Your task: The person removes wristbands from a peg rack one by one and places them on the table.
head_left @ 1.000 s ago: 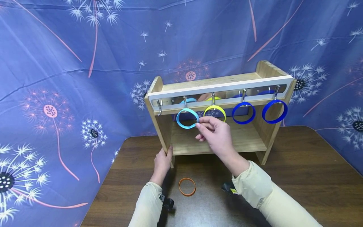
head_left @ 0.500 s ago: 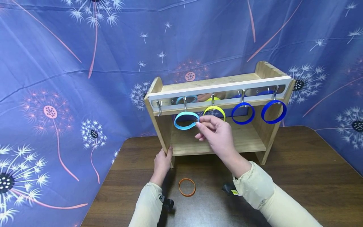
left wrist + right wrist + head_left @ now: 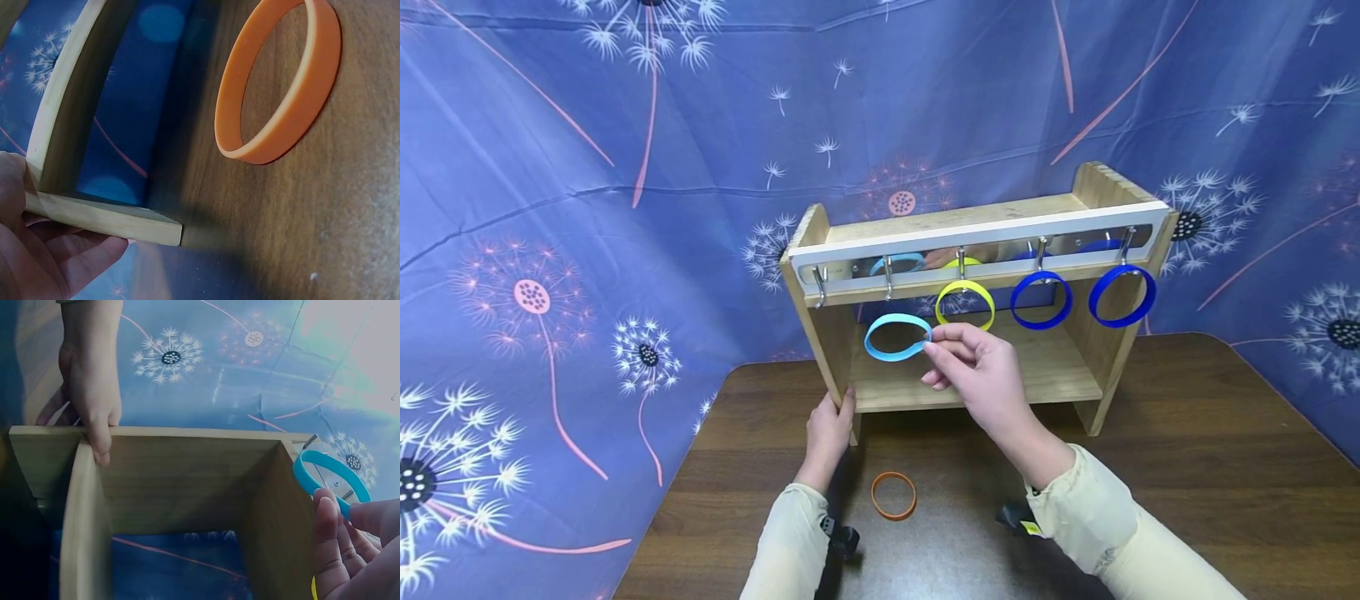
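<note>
My right hand (image 3: 981, 371) pinches a light blue silicone wristband (image 3: 887, 357) between thumb and fingertips. The band is held just below and in front of the second hook (image 3: 888, 287) from the left, apart from it. In the right wrist view the same wristband (image 3: 356, 481) stands out from the fingertips. My left hand (image 3: 829, 433) grips the lower left side of a small wooden shelf (image 3: 977, 383). Its thumb and fingers (image 3: 94, 256) lie on either side of the panel in the left wrist view. An orange wristband (image 3: 895, 517) lies on the table in front.
A yellow wristband (image 3: 964, 285) and two dark blue wristbands (image 3: 1042, 323) hang from hooks on the shelf's white-edged rail (image 3: 985, 223). The leftmost hook (image 3: 819, 287) carries no band. Patterned blue cloth (image 3: 700, 167) hangs behind the brown wooden table (image 3: 1210, 467).
The light blue wristband has come off the second hook and moved down in my right hand, leaving that hook bare. My left hand stays on the shelf.
</note>
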A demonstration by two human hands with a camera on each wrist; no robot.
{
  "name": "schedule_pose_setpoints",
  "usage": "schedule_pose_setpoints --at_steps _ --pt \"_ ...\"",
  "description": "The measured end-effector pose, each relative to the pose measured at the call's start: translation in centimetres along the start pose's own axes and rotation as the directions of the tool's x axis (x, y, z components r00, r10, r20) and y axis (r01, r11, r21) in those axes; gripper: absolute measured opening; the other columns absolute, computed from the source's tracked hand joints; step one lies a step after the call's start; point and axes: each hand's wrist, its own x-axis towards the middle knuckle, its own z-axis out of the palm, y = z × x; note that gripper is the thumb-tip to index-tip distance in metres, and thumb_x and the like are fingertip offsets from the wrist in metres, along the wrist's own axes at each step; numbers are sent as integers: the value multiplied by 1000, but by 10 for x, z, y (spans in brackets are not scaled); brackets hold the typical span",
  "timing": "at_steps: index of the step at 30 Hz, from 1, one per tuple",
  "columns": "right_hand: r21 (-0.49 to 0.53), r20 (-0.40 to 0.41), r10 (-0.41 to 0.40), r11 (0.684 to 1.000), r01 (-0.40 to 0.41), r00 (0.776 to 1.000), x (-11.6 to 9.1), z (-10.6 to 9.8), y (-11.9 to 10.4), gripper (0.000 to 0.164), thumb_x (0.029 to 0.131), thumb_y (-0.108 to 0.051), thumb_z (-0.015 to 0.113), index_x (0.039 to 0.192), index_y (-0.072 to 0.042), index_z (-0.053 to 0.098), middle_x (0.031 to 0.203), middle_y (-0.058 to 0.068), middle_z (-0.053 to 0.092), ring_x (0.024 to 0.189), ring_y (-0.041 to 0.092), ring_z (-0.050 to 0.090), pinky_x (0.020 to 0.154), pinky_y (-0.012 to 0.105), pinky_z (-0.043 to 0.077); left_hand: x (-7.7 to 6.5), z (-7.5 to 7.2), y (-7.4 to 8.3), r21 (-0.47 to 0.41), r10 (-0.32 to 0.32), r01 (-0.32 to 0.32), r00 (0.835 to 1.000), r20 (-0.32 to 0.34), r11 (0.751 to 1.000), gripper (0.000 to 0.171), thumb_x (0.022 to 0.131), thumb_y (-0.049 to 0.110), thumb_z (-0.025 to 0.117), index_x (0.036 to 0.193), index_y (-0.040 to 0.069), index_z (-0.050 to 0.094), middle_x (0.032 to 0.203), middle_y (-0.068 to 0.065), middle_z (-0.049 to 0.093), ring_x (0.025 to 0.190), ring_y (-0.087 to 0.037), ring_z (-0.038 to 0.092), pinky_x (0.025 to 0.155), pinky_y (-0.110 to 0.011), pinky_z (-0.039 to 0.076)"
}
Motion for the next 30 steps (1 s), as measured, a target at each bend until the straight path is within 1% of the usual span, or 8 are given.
schedule_pose_setpoints --at_steps 6,11,14,18,25,30 --pt "-10 21 39 999 -39 999 -9 -5 7 20 91 -4 67 106 10 62 84 8 72 62 18 69 61 31 56 1 1 -3 10 10 -10 1000 -8 1000 31 98 37 53 82 11 58 70 -12 61 72 -37 61 68 -54 46" --pt "-13 24 54 998 -54 998 -16 -9 14 19 91 -4 66 105 9 62 83 10 72 62 21 68 60 30 56 2 2 -3 13 3 -3 1000 3 1000 32 98 39 52 82 12 58 69 -10 60 73 -36 62 69 -53 47" --pt "-3 26 65 998 -64 998 -19 -11 19 19 92 -3 66 104 10 61 82 10 72 61 21 68 59 30 55 2 1 -2 17 8 -8 1000 6 1000 32 98 38 52 81 11 57 68 -10 59 72 -36 62 69 -53 47" --pt "2 29 83 997 -83 996 -25 -15 26 19 92 -2 65 104 11 60 82 8 72 60 19 68 58 30 55 1 1 -2 18 10 -10 1000 8 1000 33 99 38 52 80 12 57 68 -10 59 72 -36 61 69 -53 47" --pt "-37 29 110 993 -109 994 -33 -23 41 18 92 -4 66 104 9 61 82 5 72 61 19 68 58 31 55 2 1 -3 24 12 -12 1000 14 1000 33 99 38 51 80 12 56 65 -7 56 68 -33 59 67 -51 47" --pt "-38 30 133 991 -132 991 -39 -27 48 18 92 -4 66 104 9 61 81 5 72 60 18 68 57 32 55 2 1 -3 26 15 -15 1000 15 1000 32 99 38 51 81 11 56 64 -7 55 68 -33 59 67 -51 47"
